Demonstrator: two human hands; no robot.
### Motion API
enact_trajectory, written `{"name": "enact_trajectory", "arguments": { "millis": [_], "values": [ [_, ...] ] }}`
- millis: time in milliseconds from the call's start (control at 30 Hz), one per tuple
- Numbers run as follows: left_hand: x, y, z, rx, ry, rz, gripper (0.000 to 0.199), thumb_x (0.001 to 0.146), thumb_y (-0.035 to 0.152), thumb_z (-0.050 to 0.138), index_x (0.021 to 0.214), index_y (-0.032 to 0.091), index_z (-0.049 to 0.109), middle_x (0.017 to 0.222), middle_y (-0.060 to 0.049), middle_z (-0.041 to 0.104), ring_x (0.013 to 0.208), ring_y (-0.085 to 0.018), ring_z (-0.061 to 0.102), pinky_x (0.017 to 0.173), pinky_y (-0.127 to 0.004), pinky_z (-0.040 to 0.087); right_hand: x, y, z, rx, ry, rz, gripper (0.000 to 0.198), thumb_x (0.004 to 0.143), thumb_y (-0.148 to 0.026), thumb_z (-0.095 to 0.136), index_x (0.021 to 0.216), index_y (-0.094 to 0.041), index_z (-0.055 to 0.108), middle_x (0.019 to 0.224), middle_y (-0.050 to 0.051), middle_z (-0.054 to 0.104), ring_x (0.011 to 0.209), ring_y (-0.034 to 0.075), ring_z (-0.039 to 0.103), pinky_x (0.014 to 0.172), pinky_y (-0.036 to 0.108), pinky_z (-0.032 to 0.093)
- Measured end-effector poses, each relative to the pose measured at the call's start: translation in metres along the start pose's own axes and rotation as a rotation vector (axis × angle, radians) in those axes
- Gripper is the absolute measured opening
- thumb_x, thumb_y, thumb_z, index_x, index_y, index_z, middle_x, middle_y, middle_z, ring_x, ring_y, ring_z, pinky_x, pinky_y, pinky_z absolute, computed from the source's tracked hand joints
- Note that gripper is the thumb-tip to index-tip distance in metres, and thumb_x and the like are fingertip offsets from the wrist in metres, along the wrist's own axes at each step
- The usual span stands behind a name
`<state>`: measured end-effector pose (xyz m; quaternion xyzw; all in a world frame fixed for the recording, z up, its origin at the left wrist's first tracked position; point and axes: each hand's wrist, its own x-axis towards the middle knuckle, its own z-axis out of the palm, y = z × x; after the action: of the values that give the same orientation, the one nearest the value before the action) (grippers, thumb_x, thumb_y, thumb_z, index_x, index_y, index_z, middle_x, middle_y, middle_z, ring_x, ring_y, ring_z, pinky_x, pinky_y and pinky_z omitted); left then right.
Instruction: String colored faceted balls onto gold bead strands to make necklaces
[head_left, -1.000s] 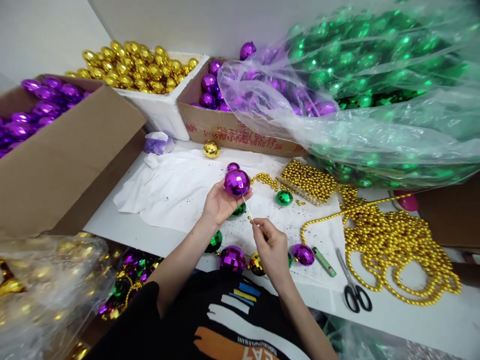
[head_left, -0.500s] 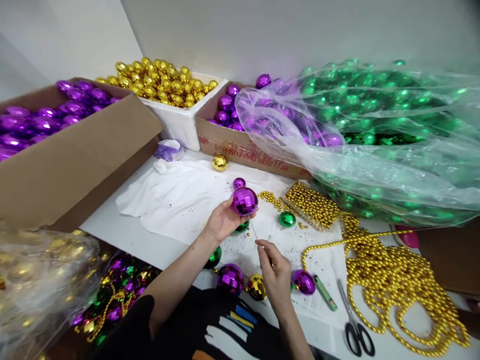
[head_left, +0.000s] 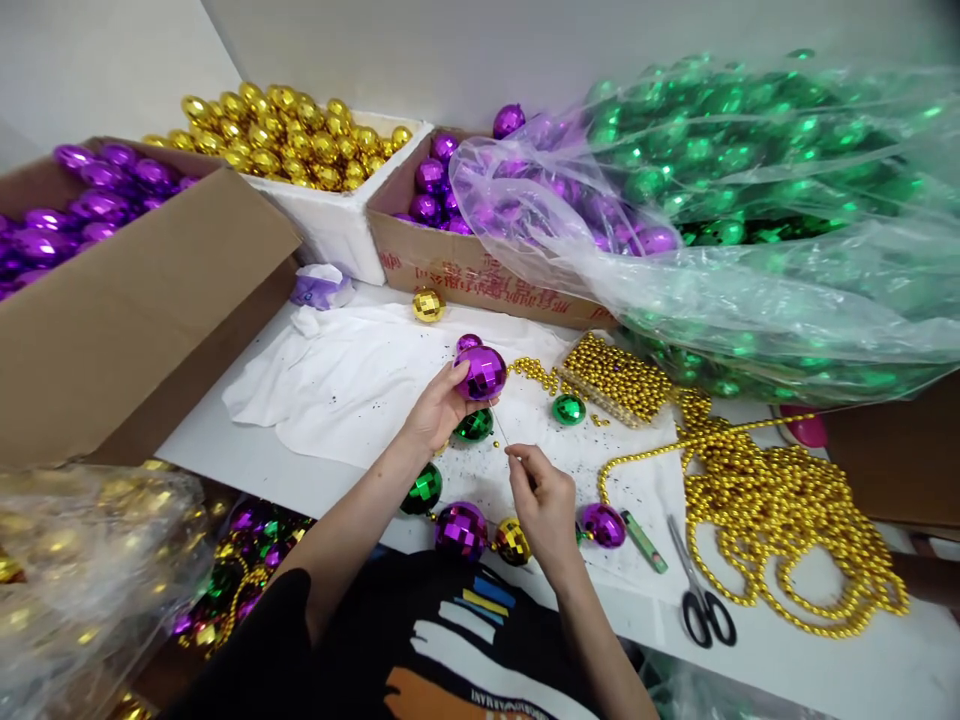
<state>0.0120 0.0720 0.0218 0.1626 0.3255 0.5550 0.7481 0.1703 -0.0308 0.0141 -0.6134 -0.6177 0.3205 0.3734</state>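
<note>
My left hand [head_left: 441,405] is closed round a large shiny purple ball [head_left: 481,373] with mirror-like facets. Just below and to the right, my right hand [head_left: 541,495] pinches the end of a thin needle or wire [head_left: 500,427] that runs up to the ball's underside. A green ball [head_left: 475,425] sits under my left hand. Nearer my body lies a strung row with another green ball [head_left: 422,488], a purple ball [head_left: 461,530], a gold ball [head_left: 512,541] and a further purple ball [head_left: 604,525].
Scissors [head_left: 702,590] and a green box-cutter-like tool [head_left: 643,541] lie at right, beside heaped gold bead strands [head_left: 780,520]. A clear tray of gold beads [head_left: 619,382] stands behind. Boxes of balls and a plastic bag of green balls [head_left: 720,180] line the back; a cardboard box [head_left: 142,310] borders the left.
The camera view has shifted, so the whole scene sits slightly higher in the picture. Both hands keep the same hold on the purple ball and the needle or wire.
</note>
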Motion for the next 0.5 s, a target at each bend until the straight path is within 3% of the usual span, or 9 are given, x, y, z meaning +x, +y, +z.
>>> {"name": "enact_trajectory", "arguments": {
  "millis": [167,367,500],
  "values": [
    [0.005,0.000,-0.001,-0.040,0.142,-0.061,0.029,0.094,0.037,0.053,0.110,0.015,0.062,0.098,-0.012,0.074,0.082,-0.022,0.073,0.079,-0.038,0.062,0.005,-0.010,-0.013,-0.187,-0.032,-0.091,0.023,0.093,-0.024,0.049,0.096,-0.018,0.070,0.057,-0.002,0.060,0.048,0.011,0.048,0.055,0.025,0.033],
    [0.006,0.003,0.001,-0.129,0.192,-0.194,0.052,0.096,0.051,0.044,0.127,0.010,0.055,0.097,-0.016,0.073,0.083,-0.022,0.072,0.073,-0.033,0.063,0.009,-0.029,-0.012,0.104,0.407,-0.196,0.017,0.094,-0.024,0.055,0.086,-0.019,0.069,0.069,0.001,0.062,0.058,0.012,0.052,0.058,0.026,0.040],
    [0.004,0.005,0.002,-0.212,0.214,-0.262,0.058,0.097,0.052,0.041,0.135,0.009,0.049,0.100,-0.016,0.072,0.087,-0.023,0.073,0.073,-0.033,0.063,0.007,-0.036,-0.013,0.302,0.560,-0.287,0.011,0.092,-0.020,0.059,0.094,-0.022,0.070,0.084,0.003,0.071,0.068,0.015,0.062,0.060,0.028,0.047]
  ]
}}
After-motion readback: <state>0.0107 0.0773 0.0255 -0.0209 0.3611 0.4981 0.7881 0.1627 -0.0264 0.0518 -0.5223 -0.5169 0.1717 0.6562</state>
